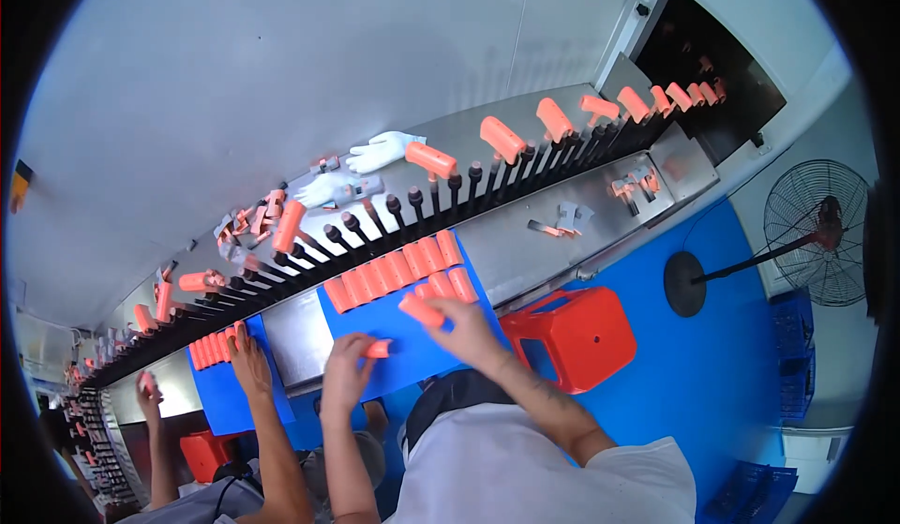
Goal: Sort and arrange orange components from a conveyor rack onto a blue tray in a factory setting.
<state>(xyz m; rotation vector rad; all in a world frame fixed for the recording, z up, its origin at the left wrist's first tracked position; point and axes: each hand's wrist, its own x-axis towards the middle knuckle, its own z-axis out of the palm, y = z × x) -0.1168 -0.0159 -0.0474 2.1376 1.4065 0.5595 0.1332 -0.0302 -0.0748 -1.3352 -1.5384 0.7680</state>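
1. Two bare hands are at work just below the middle of the frame, each grip closed on something.
2. From where I stand, the left hand (pixel 347 369) has its fingers drawn in, pinching the left end of a short-looking orange piece (pixel 378 349).
3. The right hand (pixel 466 335) grasps a tilted orange shell (pixel 421 310) by its right end, its grip narrowed to the shell's width.
4. Both held pieces show against a blue mat (pixel 412 348) at centre; I can't tell whether either touches it. Rows of similar orange shells (pixel 380 276) lie along the mat's upper part, on the steel tabletop (pixel 511 266).
5. Behind, black pegs (pixel 394 207) run from lower left to upper right, some topped with orange.
6. For containers, blue crates (pixel 795 374) sit stacked at the right edge, others at lower right; their contents are too dim to make out.
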